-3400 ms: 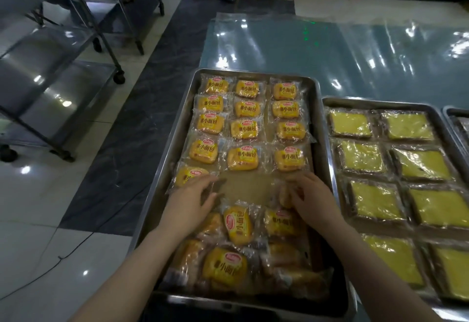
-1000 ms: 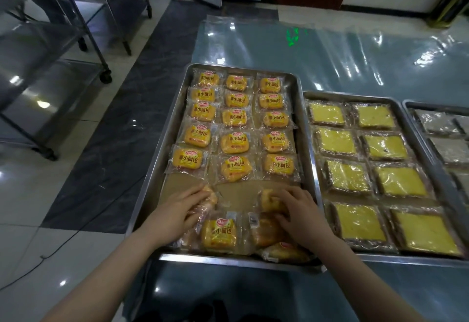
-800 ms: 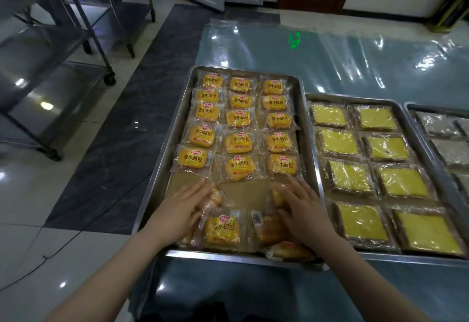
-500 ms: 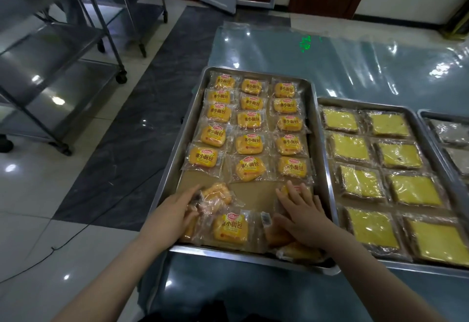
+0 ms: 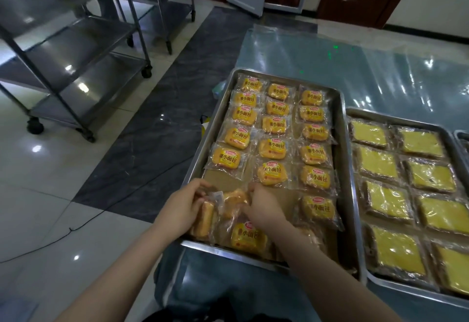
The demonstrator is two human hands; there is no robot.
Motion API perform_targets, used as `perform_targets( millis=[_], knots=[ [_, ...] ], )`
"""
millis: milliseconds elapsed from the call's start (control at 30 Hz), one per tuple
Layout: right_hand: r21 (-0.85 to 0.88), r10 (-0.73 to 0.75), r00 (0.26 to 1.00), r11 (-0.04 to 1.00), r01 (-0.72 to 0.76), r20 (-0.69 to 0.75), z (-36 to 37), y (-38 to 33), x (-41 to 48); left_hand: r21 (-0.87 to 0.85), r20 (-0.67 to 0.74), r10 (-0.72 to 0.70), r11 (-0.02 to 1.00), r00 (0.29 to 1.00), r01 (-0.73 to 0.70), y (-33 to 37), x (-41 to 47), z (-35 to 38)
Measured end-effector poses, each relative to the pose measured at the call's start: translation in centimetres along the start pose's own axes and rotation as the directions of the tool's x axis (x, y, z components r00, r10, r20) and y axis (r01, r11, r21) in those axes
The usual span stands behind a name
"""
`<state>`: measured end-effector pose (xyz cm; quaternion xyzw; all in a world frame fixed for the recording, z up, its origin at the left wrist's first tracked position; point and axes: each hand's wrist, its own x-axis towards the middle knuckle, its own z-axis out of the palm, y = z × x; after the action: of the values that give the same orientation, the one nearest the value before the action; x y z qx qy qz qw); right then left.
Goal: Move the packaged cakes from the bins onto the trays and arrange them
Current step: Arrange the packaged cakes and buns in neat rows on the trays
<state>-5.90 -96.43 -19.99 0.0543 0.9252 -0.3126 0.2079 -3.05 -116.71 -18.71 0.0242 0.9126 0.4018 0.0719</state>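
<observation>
Cakes in clear yellow-printed wrappers (image 5: pixel 272 126) fill the far part of a steel tray (image 5: pixel 342 144) in the head view, lined in three columns on brown paper (image 5: pixel 223 181) from the far edge toward the near one. The right column reaches furthest toward the near edge, ending in one packet (image 5: pixel 317 208) that lies apart from the row above it. At the tray's near left corner lies a loose heap of packets, unsorted and overlapping. The left hand (image 5: pixel 181 207) is curled around one wrapped cake (image 5: pixel 203 221) there, holding it on edge against the tray's left rim. The right hand (image 5: pixel 264 207) reaches across beside it, fingertips pinched on the wrapper of a second cake (image 5: pixel 234 201) lying in the heap between the two hands. A face-up packet (image 5: pixel 247 236) rests just at the near edge, below the right wrist. A second tray (image 5: pixel 360 266) touches the first on its right side, filled with larger square yellow cakes (image 5: pixel 378 164) in two columns. Both trays sit on a table covered with shiny clear plastic sheet (image 5: pixel 330 68). Off the table's left edge stands a wheeled steel rack (image 5: pixel 83 50) on the tiled floor.
</observation>
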Motion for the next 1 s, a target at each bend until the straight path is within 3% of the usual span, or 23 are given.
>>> perform_targets(
  millis=[167, 333, 500, 600, 733, 900, 1000],
  knots=[
    [0.150, -0.042, 0.999, 0.988, 0.039, 0.018, -1.4, 0.8, -1.1, -0.127, -0.071, -0.061, 0.991, 0.996, 0.051, 0.5, 0.2, -0.4],
    [0.224, -0.071, 0.997, 0.972, 0.064, 0.026, -4.2, 2.9, -3.0, -0.171, -0.074, -0.030, 0.985, 0.997, 0.017, 1.8, 1.6, -0.8],
    [0.410, -0.036, 0.949, 0.896, 0.169, -0.313, -6.1, 4.6, -5.1, -0.169, -0.105, -0.014, 0.986, 0.994, -0.005, 3.1, 3.4, -0.7],
    [0.340, -0.054, 0.894, 0.913, 0.224, -0.445, -7.3, 4.9, -5.1, -0.244, -0.095, -0.043, 0.970, 0.995, 0.019, 3.4, 4.1, -0.2],
    [0.175, -0.120, 0.859, 0.956, 0.235, -0.498, -7.5, 5.1, -4.7, -0.362, -0.064, -0.108, 0.929, 0.992, 0.078, 3.0, 4.6, 0.6],
    [0.128, -0.145, 0.852, 0.962, 0.240, -0.504, -7.1, 5.3, -4.0, -0.249, -0.138, -0.150, 0.962, 0.979, 0.112, 1.6, 3.8, 2.1],
    [0.136, -0.161, 0.865, 0.958, 0.253, -0.476, -6.7, 5.4, -3.7, -0.267, -0.185, -0.168, 0.957, 0.968, 0.115, 1.4, 3.3, 2.6]
  ],
)
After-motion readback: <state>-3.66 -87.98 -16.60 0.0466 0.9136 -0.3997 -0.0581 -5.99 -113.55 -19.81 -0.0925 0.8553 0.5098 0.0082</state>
